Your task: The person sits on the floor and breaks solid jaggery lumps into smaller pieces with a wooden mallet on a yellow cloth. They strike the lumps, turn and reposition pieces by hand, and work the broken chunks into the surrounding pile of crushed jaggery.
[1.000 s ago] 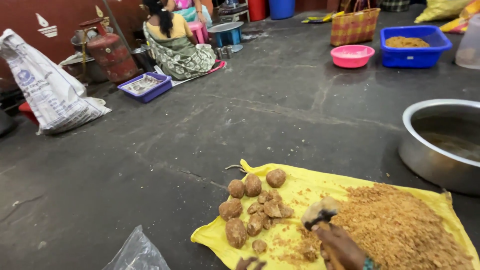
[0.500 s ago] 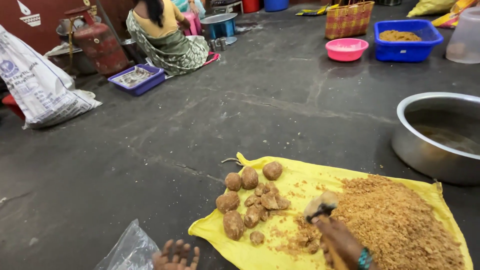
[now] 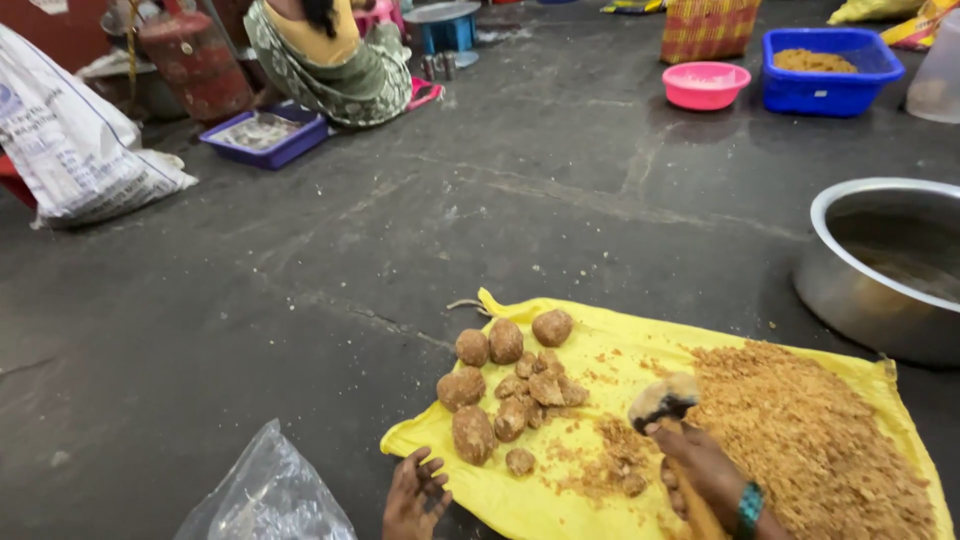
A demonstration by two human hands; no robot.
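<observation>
The right hand [image 3: 705, 465] is gripping a wooden mallet [image 3: 662, 398] over the yellow cloth [image 3: 610, 350], its head hovering just beside the brown lumps [image 3: 510, 385] near the cloth's left edge. The left hand [image 3: 413, 495] is resting with fingers spread at the cloth's near left corner, beside a clear plastic bag [image 3: 265, 500].

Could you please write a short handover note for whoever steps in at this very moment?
Right hand: gripping a crusted mallet-like tool over the yellow sheet.
Left hand: empty, fingers spread at the sheet's near edge, beside a clear plastic bag.
Brown lumps cluster on the sheet's left.
Done: a large crumbled pile on the right.
Left: the whole lumps appear unbroken.
A steel basin stands beyond the sheet.
</observation>
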